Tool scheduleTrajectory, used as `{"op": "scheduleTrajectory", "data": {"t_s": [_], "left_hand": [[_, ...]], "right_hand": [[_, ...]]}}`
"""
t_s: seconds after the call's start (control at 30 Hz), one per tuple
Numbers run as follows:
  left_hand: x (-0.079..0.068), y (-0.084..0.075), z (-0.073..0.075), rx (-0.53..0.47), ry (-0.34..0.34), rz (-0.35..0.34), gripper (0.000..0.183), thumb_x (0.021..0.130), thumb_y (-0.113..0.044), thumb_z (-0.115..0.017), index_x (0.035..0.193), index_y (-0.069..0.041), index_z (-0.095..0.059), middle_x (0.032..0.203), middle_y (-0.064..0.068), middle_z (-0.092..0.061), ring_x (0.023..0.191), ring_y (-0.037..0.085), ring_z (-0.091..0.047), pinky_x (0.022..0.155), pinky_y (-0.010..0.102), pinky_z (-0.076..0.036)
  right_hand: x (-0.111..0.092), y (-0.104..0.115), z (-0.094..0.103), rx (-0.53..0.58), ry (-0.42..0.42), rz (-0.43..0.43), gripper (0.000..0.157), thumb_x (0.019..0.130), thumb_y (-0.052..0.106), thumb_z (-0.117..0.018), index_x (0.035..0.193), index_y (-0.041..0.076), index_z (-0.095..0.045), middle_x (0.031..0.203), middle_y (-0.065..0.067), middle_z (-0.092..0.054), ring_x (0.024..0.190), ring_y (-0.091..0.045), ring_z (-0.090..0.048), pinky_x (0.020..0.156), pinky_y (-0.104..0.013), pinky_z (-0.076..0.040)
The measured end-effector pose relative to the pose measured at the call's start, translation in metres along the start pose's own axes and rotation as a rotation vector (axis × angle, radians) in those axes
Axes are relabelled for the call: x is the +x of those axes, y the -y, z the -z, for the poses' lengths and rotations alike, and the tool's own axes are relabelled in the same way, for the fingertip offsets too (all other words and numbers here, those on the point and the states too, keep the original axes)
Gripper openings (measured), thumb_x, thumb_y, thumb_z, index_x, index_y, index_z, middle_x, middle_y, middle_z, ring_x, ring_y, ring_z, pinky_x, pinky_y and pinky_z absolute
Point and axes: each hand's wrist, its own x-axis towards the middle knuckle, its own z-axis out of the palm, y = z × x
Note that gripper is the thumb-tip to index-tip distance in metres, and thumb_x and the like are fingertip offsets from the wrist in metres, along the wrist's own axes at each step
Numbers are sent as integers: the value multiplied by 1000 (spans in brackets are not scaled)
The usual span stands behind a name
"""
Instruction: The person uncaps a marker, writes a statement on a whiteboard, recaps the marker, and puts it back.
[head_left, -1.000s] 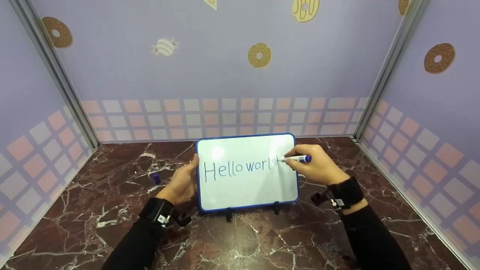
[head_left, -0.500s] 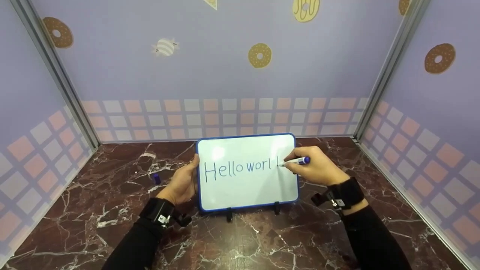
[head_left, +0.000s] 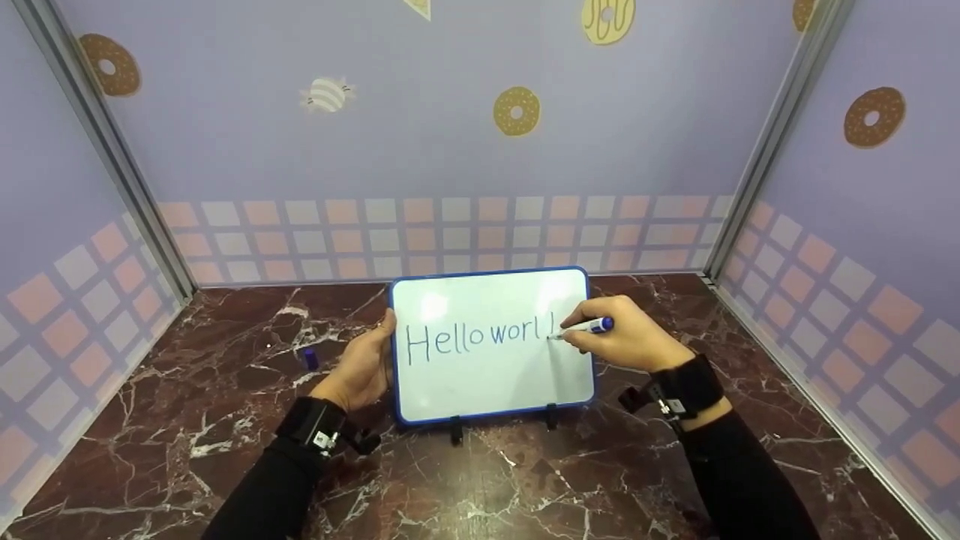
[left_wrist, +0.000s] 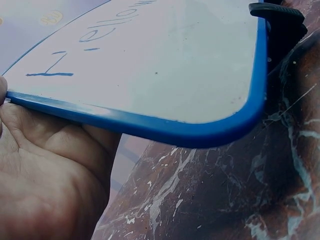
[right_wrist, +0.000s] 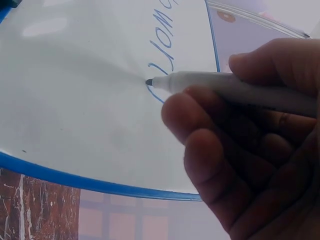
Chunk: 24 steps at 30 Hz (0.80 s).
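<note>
A whiteboard [head_left: 480, 382] with a blue frame leans back on a black stand, bearing the blue writing "Hello worl" and one more upright stroke. My left hand [head_left: 364, 367] grips its left edge, thumb at the front and fingers behind; in the left wrist view the palm [left_wrist: 50, 175] lies beside the blue rim. My right hand [head_left: 630, 334] pinches a white marker [head_left: 589, 328] with a blue end. In the right wrist view the marker's dark tip [right_wrist: 149, 82] touches the board at the end of a blue stroke.
A blue marker cap [head_left: 310, 358] lies on the dark marbled table [head_left: 247, 405], left of the left hand. Black stand feet [head_left: 457, 430] poke out under the board. Patterned lilac walls [head_left: 420, 150] close off the back and both sides.
The right hand has brought the marker tip down and slightly left over the board, and a stroke has grown after "worl". The left hand keeps its grip on the edge.
</note>
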Motion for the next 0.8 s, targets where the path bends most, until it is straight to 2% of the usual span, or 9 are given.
{"op": "scheduleTrajectory", "data": {"t_s": [0.3, 0.5, 0.63, 0.8], "left_hand": [[-1, -1, 2, 10, 11, 7, 63, 118, -59, -37, 151, -11, -59, 132, 7, -77, 118, 26, -75, 97, 45, -65], [-1, -1, 1, 5, 7, 2, 62, 117, -59, -38, 150, -11, -60, 131, 8, -78, 117, 27, -76, 97, 45, -65], [0, 1, 0, 4, 16, 4, 62, 117, -59, -38, 151, -12, -60, 131, 8, -77, 116, 27, -76, 97, 45, -65], [0, 0, 0, 6, -5, 4, 60, 117, -58, -39, 148, -14, -64, 128, 8, -79, 113, 27, -77, 93, 45, -65]], "right_hand": [[1, 1, -2, 47, -24, 28, 8, 104, 12, -82, 110, 7, -84, 101, -2, -83, 81, -18, -78, 74, -31, -67], [2, 0, -2, 30, -45, 36, 10, 104, 13, -82, 111, 6, -83, 106, -4, -83, 82, -17, -78, 75, -31, -67], [0, 0, -1, 8, -60, 27, 10, 104, 13, -82, 111, 7, -84, 109, -4, -83, 83, -16, -77, 75, -30, -66], [0, -1, -1, 13, -69, 0, 10, 104, 14, -83, 111, 7, -83, 109, -4, -83, 82, -16, -76, 74, -29, -66]]}}
